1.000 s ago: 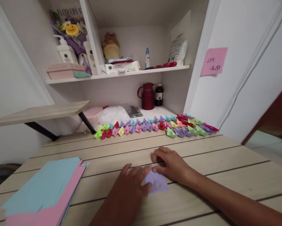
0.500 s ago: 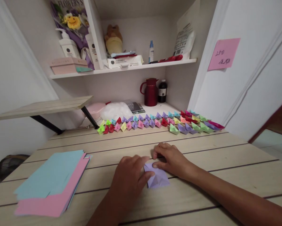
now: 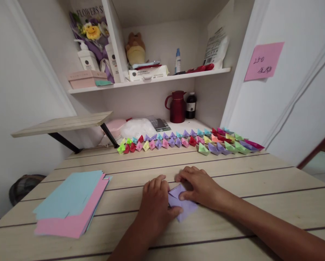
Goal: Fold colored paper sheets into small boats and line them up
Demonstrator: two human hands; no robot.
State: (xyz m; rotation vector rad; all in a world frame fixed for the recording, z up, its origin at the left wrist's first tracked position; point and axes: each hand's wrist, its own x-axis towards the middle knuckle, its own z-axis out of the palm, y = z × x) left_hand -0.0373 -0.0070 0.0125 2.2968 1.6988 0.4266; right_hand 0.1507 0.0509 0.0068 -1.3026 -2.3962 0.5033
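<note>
A small sheet of folded purple paper (image 3: pixel 187 208) lies on the wooden tabletop between my two hands. Its top shows creases and a raised flap along the upper left side. My left hand (image 3: pixel 157 197) holds the left edge, its thumb lying across the paper and its fingers curled at the side. From the upper right, my right hand (image 3: pixel 199 185) presses a thumb onto the paper, with its fingers bent round the far edge. Part of the paper is hidden under both hands.
Rows of small folded paper boats (image 3: pixel 178 142) in many colours line the table's back. A stack of blue and pink paper sheets (image 3: pixel 70 195) lies to the left. Behind stand a dark red jug (image 3: pixel 178 108), a dark bottle (image 3: pixel 191 106) and a small raised wooden shelf (image 3: pixel 67 123).
The purple paper has turned on the table, and a flap now shows at its upper left. My left hand's fingers have curled in at the paper's left side. The view has shifted slightly.
</note>
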